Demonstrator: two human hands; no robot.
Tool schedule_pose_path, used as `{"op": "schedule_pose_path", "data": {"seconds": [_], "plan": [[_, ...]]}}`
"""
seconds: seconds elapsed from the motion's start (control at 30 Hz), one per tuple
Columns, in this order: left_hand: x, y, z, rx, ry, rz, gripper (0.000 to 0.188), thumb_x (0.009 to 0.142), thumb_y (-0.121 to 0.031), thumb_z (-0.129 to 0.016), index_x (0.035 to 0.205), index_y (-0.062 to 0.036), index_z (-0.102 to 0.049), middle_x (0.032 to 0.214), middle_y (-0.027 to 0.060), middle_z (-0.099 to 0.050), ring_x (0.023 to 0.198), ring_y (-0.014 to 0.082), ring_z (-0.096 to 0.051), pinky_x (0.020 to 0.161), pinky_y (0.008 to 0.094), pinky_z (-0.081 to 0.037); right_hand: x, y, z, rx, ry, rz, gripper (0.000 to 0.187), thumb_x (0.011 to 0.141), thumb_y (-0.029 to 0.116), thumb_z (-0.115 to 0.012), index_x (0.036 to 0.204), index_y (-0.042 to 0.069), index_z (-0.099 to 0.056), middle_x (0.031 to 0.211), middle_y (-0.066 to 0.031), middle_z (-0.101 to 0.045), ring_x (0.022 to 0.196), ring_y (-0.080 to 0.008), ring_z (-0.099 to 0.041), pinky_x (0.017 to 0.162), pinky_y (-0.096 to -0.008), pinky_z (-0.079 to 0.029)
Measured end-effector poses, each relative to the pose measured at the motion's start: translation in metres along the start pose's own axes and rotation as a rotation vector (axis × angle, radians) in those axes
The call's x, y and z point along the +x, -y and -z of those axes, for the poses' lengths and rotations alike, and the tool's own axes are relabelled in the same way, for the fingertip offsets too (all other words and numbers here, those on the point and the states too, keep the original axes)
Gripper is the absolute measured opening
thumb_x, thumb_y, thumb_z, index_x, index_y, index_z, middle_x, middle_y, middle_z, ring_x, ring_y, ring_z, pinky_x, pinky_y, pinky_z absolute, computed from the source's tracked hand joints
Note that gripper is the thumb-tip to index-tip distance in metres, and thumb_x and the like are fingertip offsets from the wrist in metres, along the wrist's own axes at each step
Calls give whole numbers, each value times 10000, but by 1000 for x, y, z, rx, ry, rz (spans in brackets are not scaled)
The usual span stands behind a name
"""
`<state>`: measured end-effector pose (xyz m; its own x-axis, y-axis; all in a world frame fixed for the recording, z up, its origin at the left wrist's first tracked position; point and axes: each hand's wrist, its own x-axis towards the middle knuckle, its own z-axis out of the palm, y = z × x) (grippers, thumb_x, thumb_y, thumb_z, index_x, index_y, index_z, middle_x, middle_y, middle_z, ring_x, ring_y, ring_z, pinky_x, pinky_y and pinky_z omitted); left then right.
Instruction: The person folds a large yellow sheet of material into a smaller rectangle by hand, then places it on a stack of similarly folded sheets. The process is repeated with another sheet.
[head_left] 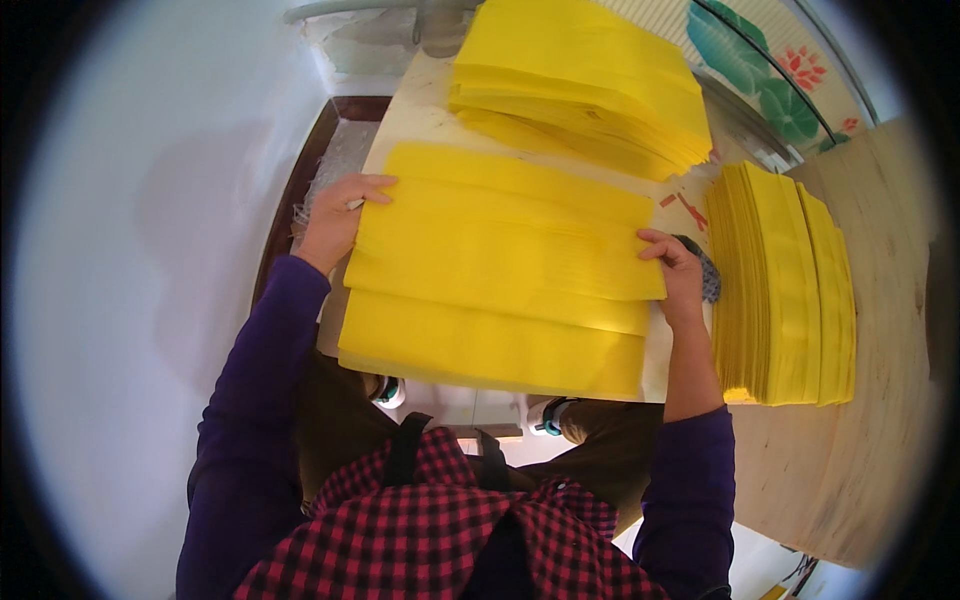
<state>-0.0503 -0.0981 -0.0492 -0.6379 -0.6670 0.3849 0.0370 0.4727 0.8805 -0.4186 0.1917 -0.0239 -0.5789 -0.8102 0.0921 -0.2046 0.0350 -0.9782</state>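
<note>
Yellow sheets (500,340), thin and cloth-like, lie overlapping in front of me near the table's front edge. Between my hands is the upper folded yellow sheet (510,240), its lower edge crossing over the sheet beneath. My left hand (338,218) pinches its left edge, the index finger lying on top. At the opposite edge, my right hand (677,275) grips the same sheet with finger and thumb. Part of each hand's grip is hidden under the yellow material. A dark grey patterned item (710,275), partly covered, sits just beside my right hand.
A thick stack of yellow sheets (580,60) lies at the table's far side. Another folded yellow stack (785,290) rests on the wooden board (880,300) to the right. Red scraps (690,210) lie between them. A white wall (130,250) borders the left.
</note>
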Motion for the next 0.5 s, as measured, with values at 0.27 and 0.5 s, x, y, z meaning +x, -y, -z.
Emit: {"op": "schedule_pose_path", "data": {"seconds": [0.27,0.5], "plan": [[2,3,0,-72,-11,81,106,780,50,-669,862,-16,-682,1070,108,-685,974,219,-639,880,291,-495,0,8,4,-61,-2,-85,181,857,-107,-515,770,2,-632,1174,-89,-641,1024,-170,-599,883,-275,-471],[5,7,1,-55,-15,51,96,786,46,-657,845,-19,-696,1068,108,-693,969,218,-638,879,292,-497,1,8,5,-2,-35,-166,208,869,-95,-489,763,8,-635,1189,-95,-640,1039,-174,-598,891,-274,-469]]}}
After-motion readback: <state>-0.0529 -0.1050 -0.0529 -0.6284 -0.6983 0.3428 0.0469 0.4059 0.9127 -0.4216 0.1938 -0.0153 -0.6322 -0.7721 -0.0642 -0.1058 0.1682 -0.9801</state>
